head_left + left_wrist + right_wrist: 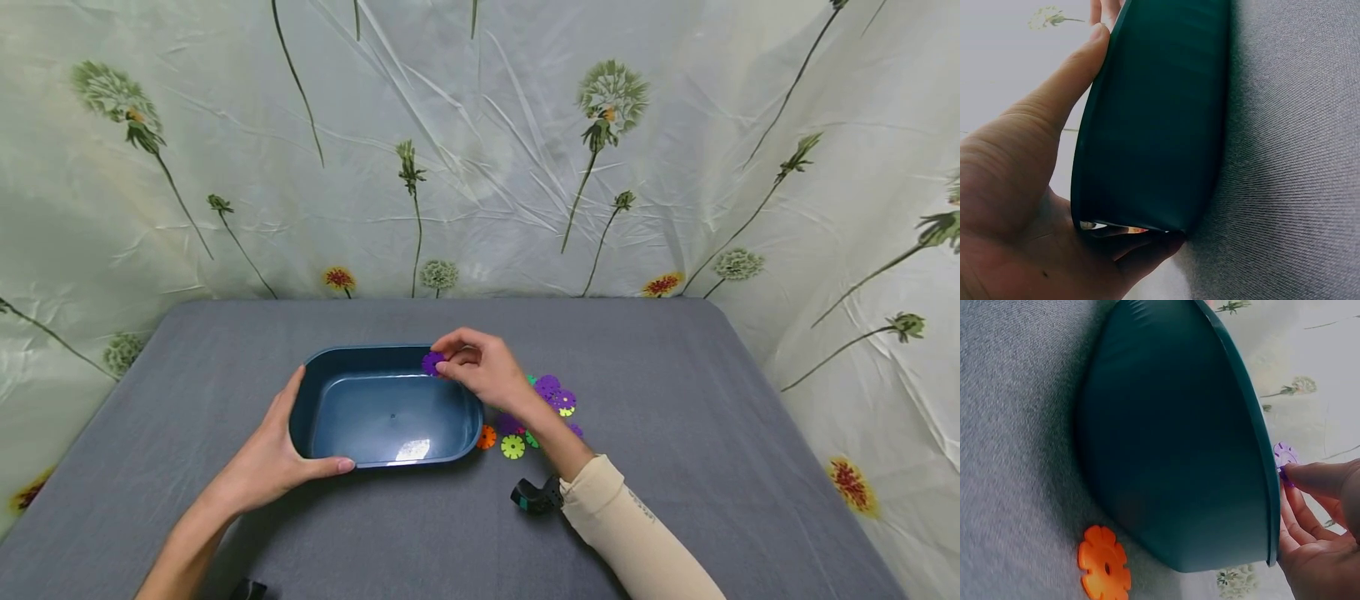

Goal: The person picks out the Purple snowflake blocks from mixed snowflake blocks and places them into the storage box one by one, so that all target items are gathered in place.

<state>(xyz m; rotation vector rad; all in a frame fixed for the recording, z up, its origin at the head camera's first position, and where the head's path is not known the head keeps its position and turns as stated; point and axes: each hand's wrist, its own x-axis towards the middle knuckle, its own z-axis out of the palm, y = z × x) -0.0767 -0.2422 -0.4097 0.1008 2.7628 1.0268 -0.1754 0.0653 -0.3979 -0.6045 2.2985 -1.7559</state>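
A blue plastic tub (375,417) with rounded corners stands on the grey cloth, and its visible floor is bare. My left hand (273,454) grips its left end, thumb along the near rim and fingers around the outer wall (1154,119). Over the tub's far right corner, my right hand (480,367) pinches a purple notched disc (432,363) between thumb and fingertips. In the right wrist view the purple disc (1285,456) shows just past the rim. Right of the tub lies a loose pile of notched discs, purple (547,386), green, yellow-green (513,447) and orange (487,437), partly hidden by my right forearm.
The grey cloth (420,533) covers the table up to a hanging curtain with dandelion prints (495,167). A black band-like device (534,496) sits at my right wrist. Another dark object (249,590) shows at the bottom edge near my left arm.
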